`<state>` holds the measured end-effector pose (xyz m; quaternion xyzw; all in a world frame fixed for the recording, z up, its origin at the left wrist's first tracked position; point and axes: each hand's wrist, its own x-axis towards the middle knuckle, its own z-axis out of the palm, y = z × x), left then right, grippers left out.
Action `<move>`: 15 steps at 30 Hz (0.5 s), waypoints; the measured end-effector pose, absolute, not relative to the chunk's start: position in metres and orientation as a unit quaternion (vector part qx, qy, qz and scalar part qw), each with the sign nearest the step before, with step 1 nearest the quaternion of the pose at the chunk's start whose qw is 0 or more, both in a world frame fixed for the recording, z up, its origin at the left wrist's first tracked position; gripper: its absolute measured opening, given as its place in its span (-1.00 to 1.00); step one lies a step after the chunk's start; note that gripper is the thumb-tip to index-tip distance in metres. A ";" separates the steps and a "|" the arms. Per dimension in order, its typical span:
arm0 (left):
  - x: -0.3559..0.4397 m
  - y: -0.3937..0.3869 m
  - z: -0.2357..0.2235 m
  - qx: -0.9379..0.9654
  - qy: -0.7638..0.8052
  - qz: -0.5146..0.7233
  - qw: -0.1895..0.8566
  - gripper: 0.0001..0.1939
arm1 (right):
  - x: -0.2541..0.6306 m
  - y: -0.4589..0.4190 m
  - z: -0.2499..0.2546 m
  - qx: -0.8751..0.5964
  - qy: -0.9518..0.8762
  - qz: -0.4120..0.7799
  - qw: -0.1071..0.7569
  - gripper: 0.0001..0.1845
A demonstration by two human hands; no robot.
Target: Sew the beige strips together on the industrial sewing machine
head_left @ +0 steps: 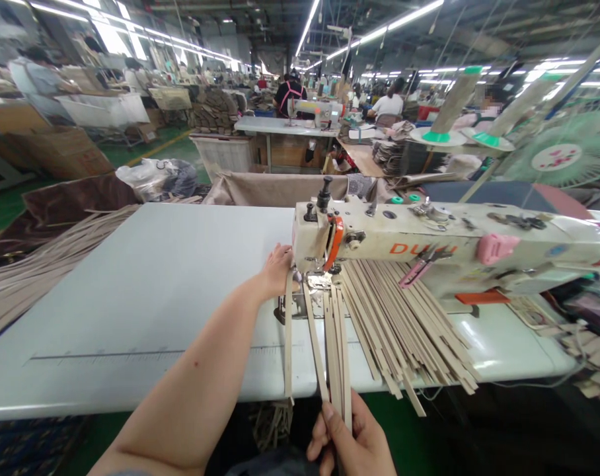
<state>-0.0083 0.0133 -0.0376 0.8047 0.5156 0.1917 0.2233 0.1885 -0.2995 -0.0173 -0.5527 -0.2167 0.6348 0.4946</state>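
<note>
My left hand (pixel 276 272) is beside the head of the sewing machine (pixel 379 228), its fingertips partly hidden there. A single beige fabric strip (pixel 288 344) hangs down from between its thumb and fingers toward the table's front edge. Low in front of me, my right hand (pixel 354 439) is closed around the lower ends of several narrow strips (pixel 336 350). One of these, a separate strip (pixel 314 337), slants up from the right thumb to the presser foot area (pixel 320 281). The needle itself is hard to make out.
A thick spread of beige strips (pixel 404 324) lies under the machine arm, some ends overhanging the front edge. Pink-handled snips (pixel 419 270) hang against the machine. More strips (pixel 47 264) drape at the left of the white table (pixel 181 284). Thread cones and a fan (pixel 558 157) stand right.
</note>
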 end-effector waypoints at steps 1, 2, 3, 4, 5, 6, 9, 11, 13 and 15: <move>-0.009 0.012 -0.034 0.812 0.510 0.170 0.227 -0.08 | 0.189 -0.300 -0.018 -0.552 -0.219 0.634 0.495 -0.17; -0.009 0.010 -0.030 0.815 0.509 0.155 0.229 0.02 | 0.190 -0.300 -0.018 -0.551 -0.220 0.634 0.495 -0.17; -0.009 0.008 -0.027 0.815 0.513 0.143 0.229 0.10 | 0.190 -0.300 -0.019 -0.550 -0.221 0.635 0.495 -0.18; -0.008 0.007 -0.025 0.813 0.520 0.135 0.227 0.16 | 0.191 -0.301 -0.019 -0.549 -0.221 0.637 0.495 -0.18; -0.006 0.005 -0.023 0.811 0.525 0.129 0.224 0.21 | 0.192 -0.301 -0.018 -0.547 -0.218 0.639 0.494 -0.19; -0.005 0.004 -0.021 0.810 0.528 0.128 0.220 0.23 | 0.193 -0.301 -0.017 -0.545 -0.213 0.644 0.494 -0.19; -0.003 0.003 -0.018 0.811 0.529 0.133 0.214 0.23 | 0.196 -0.302 -0.014 -0.533 -0.183 0.665 0.490 -0.19; -0.003 0.003 -0.016 0.809 0.531 0.129 0.214 0.22 | 0.199 -0.304 -0.011 -0.526 -0.159 0.680 0.485 -0.20; -0.004 0.003 -0.014 0.811 0.531 0.117 0.215 0.19 | 0.202 -0.307 -0.010 -0.524 -0.144 0.688 0.481 -0.23; -0.003 0.003 -0.012 0.816 0.528 0.103 0.212 0.17 | 0.206 -0.311 -0.010 -0.529 -0.141 0.690 0.474 -0.25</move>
